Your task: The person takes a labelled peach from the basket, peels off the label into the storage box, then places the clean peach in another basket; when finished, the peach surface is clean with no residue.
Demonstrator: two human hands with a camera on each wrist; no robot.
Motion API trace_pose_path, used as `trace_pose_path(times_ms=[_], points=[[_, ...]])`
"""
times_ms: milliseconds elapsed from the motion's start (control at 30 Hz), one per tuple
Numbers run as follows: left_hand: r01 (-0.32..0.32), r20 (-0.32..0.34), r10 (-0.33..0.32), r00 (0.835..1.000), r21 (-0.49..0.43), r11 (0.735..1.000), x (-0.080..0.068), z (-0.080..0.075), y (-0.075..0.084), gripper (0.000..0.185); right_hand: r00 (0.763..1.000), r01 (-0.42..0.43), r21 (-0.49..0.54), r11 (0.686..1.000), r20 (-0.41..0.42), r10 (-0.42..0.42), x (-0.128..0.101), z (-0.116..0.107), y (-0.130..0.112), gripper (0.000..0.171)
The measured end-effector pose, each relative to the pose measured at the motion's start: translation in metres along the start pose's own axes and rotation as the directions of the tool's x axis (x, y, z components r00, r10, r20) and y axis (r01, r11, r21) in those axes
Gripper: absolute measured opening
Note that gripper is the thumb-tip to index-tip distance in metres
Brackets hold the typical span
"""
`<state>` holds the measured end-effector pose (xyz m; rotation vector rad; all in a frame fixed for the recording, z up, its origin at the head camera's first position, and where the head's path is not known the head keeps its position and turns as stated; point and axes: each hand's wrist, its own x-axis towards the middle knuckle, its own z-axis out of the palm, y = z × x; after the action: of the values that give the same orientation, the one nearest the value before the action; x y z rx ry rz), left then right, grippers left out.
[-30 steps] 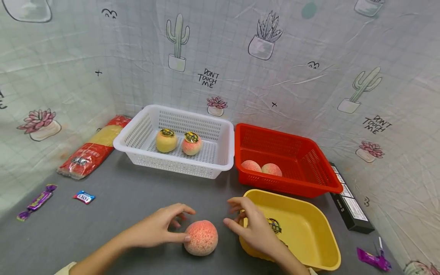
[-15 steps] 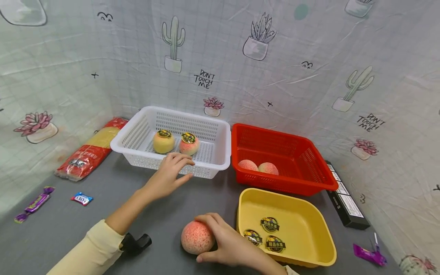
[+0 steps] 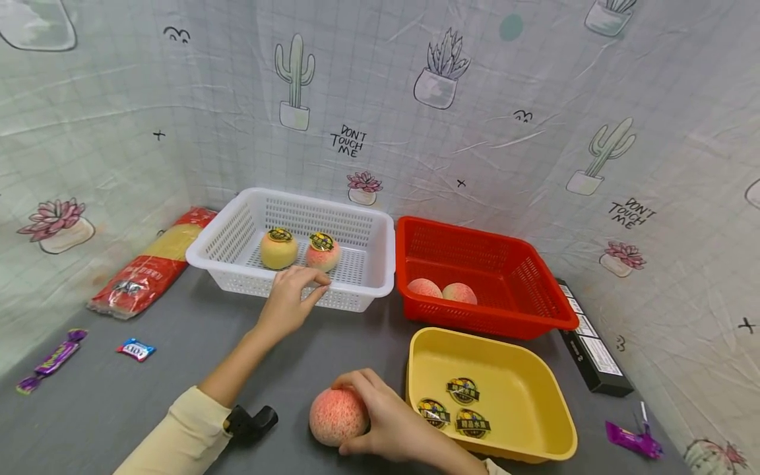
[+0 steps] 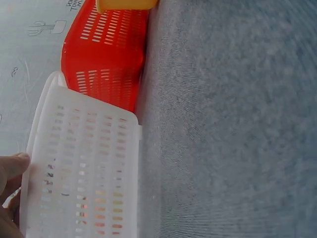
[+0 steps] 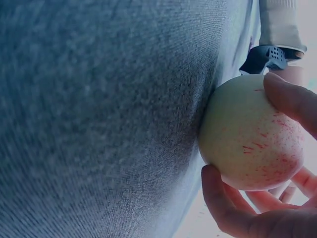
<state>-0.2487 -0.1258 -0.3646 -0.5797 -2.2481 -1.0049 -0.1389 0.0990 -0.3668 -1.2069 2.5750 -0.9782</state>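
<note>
My right hand [image 3: 374, 422] grips a pink peach [image 3: 335, 415] that rests on the grey table [image 3: 178, 369], just left of the yellow tray [image 3: 534, 409]. In the right wrist view the fingers [image 5: 292, 101] curl round the peach [image 5: 247, 134]. My left hand [image 3: 293, 297] reaches forward to the near rim of the white basket [image 3: 368, 224], its fingers lightly curled and holding nothing. The white basket [image 4: 84, 173] holds two peaches with stickers, a yellow one [image 3: 278, 248] and a pink one [image 3: 323, 252]. Three stickers [image 3: 463, 389] lie in the yellow tray.
A red basket [image 3: 534, 297] with two bare peaches [image 3: 441, 290] stands right of the white one. A red noodle packet [image 3: 142, 270], wrapped candies [image 3: 135, 349] and a purple candy [image 3: 47, 359] lie at left. A black box [image 3: 590, 343] and purple wrapper [image 3: 632, 441] lie at right.
My right hand moved from beside the yellow tray onto the peach and took hold of it. My left hand left the peach and reached forward to the white basket's rim.
</note>
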Motion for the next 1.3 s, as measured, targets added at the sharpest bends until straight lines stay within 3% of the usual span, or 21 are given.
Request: trace_pose_path(times_ms=[233, 367, 533, 700, 833, 1100, 1300], points=[[0.002, -0.009, -0.002, 1.000, -0.020, 1.000, 0.000, 0.000, -0.002, 0.010, 0.999, -0.042, 0.110, 0.993, -0.021, 0.045, -0.007, -0.015, -0.010, 0.067], [0.000, -0.017, 0.000, 1.000, -0.028, 1.000, 0.000, 0.001, -0.003, 0.011, 0.993, -0.084, 0.193, 0.978, -0.064, 0.098, -0.017, -0.040, -0.019, 0.067], [0.004, -0.021, -0.004, 1.000, -0.033, 0.999, 0.001, 0.001, -0.003, 0.013, 0.965, -0.171, 0.216, 0.961, -0.159, 0.207, -0.032, -0.080, -0.017, 0.070], [0.005, -0.022, -0.005, 1.000, -0.035, 0.999, 0.001, 0.002, -0.003, 0.014, 0.935, -0.175, 0.059, 0.983, -0.304, 0.184, -0.041, -0.122, 0.011, 0.072], [-0.002, -0.029, 0.001, 1.000, -0.031, 1.000, 0.001, 0.001, -0.004, 0.014, 0.894, -0.269, -0.057, 0.961, -0.385, 0.228, -0.041, -0.154, 0.042, 0.071], [0.011, -0.030, -0.012, 0.999, -0.028, 1.000, -0.001, 0.000, -0.002, 0.014, 0.821, -0.420, -0.070, 0.905, -0.455, 0.345, -0.034, -0.195, 0.106, 0.079], [0.010, -0.035, -0.011, 0.999, -0.029, 1.000, -0.001, 0.001, -0.002, 0.014, 0.790, -0.511, -0.041, 0.859, -0.415, 0.451, -0.032, -0.209, 0.136, 0.073]])
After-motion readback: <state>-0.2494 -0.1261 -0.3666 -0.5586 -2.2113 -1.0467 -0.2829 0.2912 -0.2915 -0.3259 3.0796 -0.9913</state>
